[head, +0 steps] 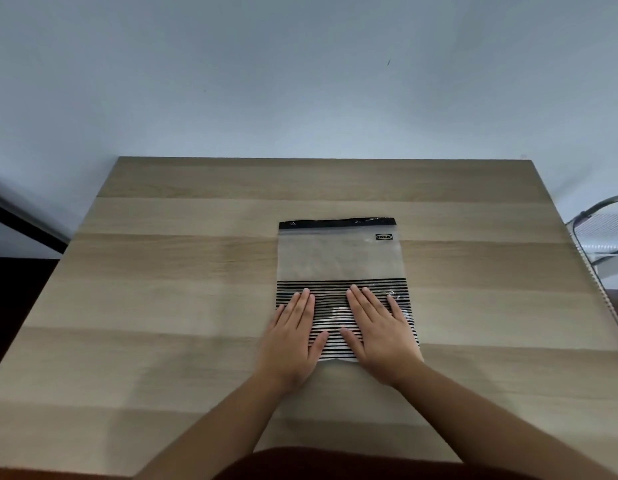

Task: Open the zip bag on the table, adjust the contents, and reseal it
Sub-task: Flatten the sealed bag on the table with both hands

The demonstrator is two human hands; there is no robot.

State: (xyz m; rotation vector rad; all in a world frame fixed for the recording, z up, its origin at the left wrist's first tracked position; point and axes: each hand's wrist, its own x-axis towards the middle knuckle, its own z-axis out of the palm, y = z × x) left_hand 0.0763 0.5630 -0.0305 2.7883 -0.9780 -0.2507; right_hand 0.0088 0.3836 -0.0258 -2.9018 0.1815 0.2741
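Note:
A clear zip bag (338, 258) lies flat on the wooden table (162, 289), its black zip strip (337, 223) at the far end and black stripes across its near half. My left hand (293, 337) rests flat, palm down, on the striped part at the bag's left side. My right hand (377, 334) lies flat on the striped part toward the right. Both hands hold nothing, fingers straight and close together. The zip strip looks pressed flat. I cannot make out any contents inside.
A wall rises just behind the table's far edge. A metal wire-frame object (602, 233) stands off the table's right side. A dark floor and a dark edge (20, 216) show at the left.

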